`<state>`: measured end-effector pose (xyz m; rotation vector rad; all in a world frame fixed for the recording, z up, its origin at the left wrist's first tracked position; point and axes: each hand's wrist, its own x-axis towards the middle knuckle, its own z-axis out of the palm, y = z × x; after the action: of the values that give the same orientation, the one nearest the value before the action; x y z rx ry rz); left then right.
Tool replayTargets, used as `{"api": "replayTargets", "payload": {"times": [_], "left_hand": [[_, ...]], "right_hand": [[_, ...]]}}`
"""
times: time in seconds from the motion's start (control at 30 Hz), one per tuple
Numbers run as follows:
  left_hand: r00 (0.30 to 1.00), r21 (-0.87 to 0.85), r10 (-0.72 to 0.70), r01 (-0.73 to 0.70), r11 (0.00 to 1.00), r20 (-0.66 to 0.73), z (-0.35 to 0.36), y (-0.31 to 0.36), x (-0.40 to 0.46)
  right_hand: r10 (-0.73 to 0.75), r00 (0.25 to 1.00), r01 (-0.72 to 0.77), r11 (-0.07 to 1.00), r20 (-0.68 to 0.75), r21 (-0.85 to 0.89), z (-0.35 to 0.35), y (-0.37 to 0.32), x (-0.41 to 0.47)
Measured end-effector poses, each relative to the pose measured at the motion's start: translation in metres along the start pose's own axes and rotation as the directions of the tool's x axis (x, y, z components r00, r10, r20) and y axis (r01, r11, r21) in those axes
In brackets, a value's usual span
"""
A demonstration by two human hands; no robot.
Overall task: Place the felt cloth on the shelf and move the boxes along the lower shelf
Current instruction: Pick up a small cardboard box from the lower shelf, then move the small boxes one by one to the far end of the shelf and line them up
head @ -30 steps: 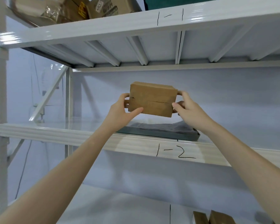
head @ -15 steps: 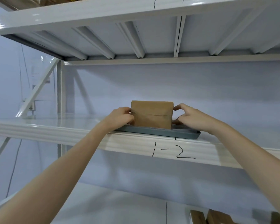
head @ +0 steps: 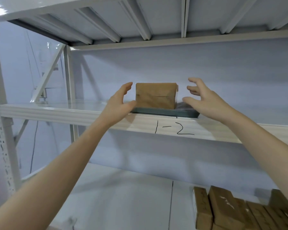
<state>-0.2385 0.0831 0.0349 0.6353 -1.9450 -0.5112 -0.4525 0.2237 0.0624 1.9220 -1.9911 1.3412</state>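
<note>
A brown cardboard box [head: 155, 95] stands upright on a folded dark grey felt cloth [head: 186, 112], which lies flat on the white middle shelf [head: 56, 112] marked "1-2". My left hand [head: 119, 103] is open just left of the box, fingers apart, not touching it. On the box's right side my right hand [head: 203, 98] is also open, a small gap away, with its fingers spread. Several more brown boxes [head: 223, 208] lie packed together on the lower shelf [head: 123, 196] at the bottom right.
The underside of the upper shelf [head: 140, 19] with its ribs hangs close above. A white upright post [head: 0, 113] and a diagonal brace [head: 47, 78] stand on the left. A pale wall closes the back.
The box came down from mid-air onto the felt cloth. Both hands have let go of it and drawn slightly away to either side.
</note>
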Motion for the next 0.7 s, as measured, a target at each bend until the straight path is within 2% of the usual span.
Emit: {"api": "replayTargets", "payload": {"times": [0.13,0.23,0.3,0.4,0.5,0.6,0.7], "left_hand": [[0.997,-0.119,0.043,-0.050,0.992,-0.061,0.006,0.019,-0.040],[0.999,-0.186,0.013,-0.020,0.982,-0.041,0.016,0.027,-0.073],[1.000,-0.201,0.006,-0.002,0.980,0.022,0.027,0.027,-0.093],[0.992,-0.177,-0.002,0.024,0.984,0.125,0.050,0.015,-0.118],[0.970,-0.168,-0.067,0.108,0.980,0.234,0.076,-0.008,-0.135],[0.936,-0.133,-0.129,0.181,0.974,0.329,0.102,-0.034,-0.144],[0.889,-0.113,-0.186,0.254,0.960,0.420,0.129,-0.058,-0.149]], "right_hand": [[-0.131,0.987,0.140,0.986,-0.098,0.091,0.003,-0.012,-0.037],[-0.204,0.976,0.213,0.965,-0.076,0.150,0.015,-0.013,-0.071],[-0.215,0.976,0.216,0.964,-0.024,0.156,0.027,-0.008,-0.092],[-0.181,0.982,0.174,0.977,0.048,0.125,0.045,0.006,-0.115],[-0.123,0.987,0.119,0.992,0.107,0.046,0.061,0.031,-0.128],[-0.015,0.984,0.019,1.000,0.177,-0.022,0.071,0.068,-0.138],[0.124,0.975,-0.116,0.992,0.185,-0.050,0.077,0.108,-0.145]]}}
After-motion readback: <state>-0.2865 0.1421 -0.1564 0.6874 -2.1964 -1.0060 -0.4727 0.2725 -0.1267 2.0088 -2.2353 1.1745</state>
